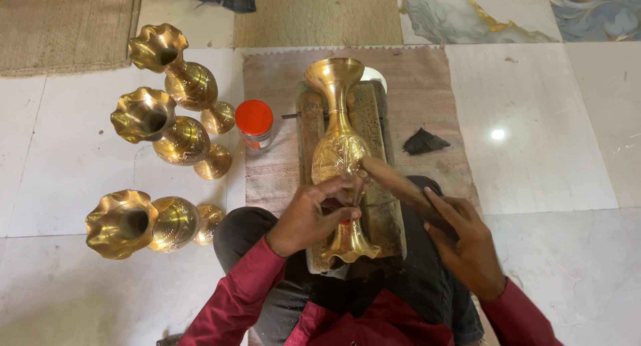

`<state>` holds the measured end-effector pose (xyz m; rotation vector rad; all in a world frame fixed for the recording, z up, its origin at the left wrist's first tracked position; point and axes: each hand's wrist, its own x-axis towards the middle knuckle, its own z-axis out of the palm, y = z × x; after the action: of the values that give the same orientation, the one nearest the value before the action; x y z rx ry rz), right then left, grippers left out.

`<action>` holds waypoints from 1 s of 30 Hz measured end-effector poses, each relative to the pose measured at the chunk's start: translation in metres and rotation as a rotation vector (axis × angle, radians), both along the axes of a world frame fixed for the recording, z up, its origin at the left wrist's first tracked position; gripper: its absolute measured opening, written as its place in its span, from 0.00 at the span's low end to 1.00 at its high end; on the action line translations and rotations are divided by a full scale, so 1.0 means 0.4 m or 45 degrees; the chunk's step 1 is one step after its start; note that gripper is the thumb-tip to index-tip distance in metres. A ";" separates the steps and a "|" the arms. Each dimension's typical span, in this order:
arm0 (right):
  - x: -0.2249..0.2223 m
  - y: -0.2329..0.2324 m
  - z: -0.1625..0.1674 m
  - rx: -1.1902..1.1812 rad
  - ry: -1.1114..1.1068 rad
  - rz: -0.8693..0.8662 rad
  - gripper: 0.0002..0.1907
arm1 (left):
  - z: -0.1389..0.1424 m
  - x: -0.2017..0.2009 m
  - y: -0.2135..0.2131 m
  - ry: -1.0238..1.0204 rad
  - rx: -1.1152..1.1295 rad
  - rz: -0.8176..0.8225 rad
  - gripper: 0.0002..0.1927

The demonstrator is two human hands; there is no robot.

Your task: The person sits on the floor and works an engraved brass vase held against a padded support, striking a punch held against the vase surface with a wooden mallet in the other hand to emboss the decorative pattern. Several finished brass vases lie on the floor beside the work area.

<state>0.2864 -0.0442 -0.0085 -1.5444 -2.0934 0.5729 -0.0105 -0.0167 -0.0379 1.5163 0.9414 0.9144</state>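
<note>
Brass vase (339,155) lying flat on a worn block (374,112) over the lap, left hand (314,216) gripping its narrow stem, right hand (467,246) wrapped tight round a wooden-handled tool (400,184) touching its engraved belly.

Three brass vases (167,129) left on floor, orange-lidded jar (254,123), black cloth (424,141).

Long dark-red sleeves reach the wrists of both arms, lower centre and lower right of frame. Left hand (314,212) and right hand (467,242) bare: no gloves, rings or watch visible. Dark grey trousers, dusty, over the knees at lower centre.
</note>
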 end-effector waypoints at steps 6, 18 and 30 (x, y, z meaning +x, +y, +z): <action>0.027 0.013 -0.002 -0.167 -0.046 -0.018 0.33 | 0.028 0.016 -0.002 0.205 0.054 0.047 0.24; 0.075 0.112 0.104 -0.160 0.005 -0.037 0.36 | 0.035 0.018 -0.021 0.194 0.028 0.119 0.26; 0.072 0.135 0.132 -0.236 0.066 0.010 0.31 | 0.037 0.017 -0.014 0.092 0.170 0.107 0.25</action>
<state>0.3152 0.0097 0.0442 -1.6030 -2.0574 0.8216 -0.0039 -0.0222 -0.0231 1.6418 1.0198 1.0051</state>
